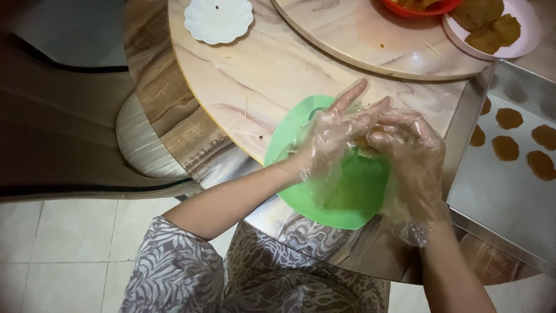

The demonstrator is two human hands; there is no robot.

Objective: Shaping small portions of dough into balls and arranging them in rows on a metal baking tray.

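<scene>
The brown lump pressed between the left hand and the right hand is almost wholly covered by the gloved fingers, so its shape cannot be told, nor how firm the grip on it is. The green board beneath is partly hidden by both hands. Beyond the board, the red bowl and the pink plate are cut by the top edge. Right of the board, the metal tray runs off the right edge, and its outermost brown patties are cropped.
</scene>
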